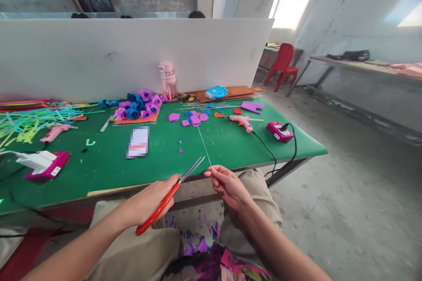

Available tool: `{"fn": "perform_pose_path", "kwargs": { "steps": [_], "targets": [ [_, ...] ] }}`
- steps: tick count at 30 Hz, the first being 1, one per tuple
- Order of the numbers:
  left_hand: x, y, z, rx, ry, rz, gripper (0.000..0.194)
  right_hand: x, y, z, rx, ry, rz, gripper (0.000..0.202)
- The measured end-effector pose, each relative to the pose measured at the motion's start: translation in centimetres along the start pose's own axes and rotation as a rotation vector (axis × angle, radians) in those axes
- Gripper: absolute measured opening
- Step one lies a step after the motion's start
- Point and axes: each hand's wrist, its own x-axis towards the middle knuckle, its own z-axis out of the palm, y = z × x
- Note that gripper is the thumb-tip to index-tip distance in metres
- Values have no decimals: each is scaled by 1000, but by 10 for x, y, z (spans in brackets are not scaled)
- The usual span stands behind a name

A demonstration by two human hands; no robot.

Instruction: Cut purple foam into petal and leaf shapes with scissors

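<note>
My left hand [154, 199] is closed around a pair of scissors [161, 206] with red handles. Their slim blades point up and to the right, slightly apart. Between the fingertips of my right hand [227, 184] I pinch a thin pale wire [204, 145], which runs away from me over the table. Its far end reaches the purple petal-shaped pieces [195, 120], though I cannot tell if it is joined to one. Blue pieces lie among them. A pink glue gun [241, 122] rests to the right of these pieces.
Across the green table [108, 169] lie a bunch of purple and blue flowers [140, 105], a blurred-out phone-like item [138, 142], another glue gun [56, 131] and magenta power sockets [280, 132]. A pink bottle [169, 81] stands by a white partition [125, 57]. Scraps litter the floor.
</note>
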Motion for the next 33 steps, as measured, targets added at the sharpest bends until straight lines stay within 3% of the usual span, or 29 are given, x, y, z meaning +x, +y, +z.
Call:
{"fn": "perform_pose_path", "kwargs": {
  "steps": [6, 13, 18, 33],
  "targets": [
    [8, 23, -11, 219, -22, 27, 4, 7, -11, 11, -20, -33, -48, 28],
    [19, 33, -11, 444, 23, 28, 5, 8, -7, 22, -103, -85, -62, 30],
    [27, 31, -10, 432, 14, 50, 17, 9, -5, 21, -156, -89, -66, 33],
    [27, 40, -11, 401, 15, 22, 10, 12, -8, 22, -203, -76, -82, 32]
  ]
}}
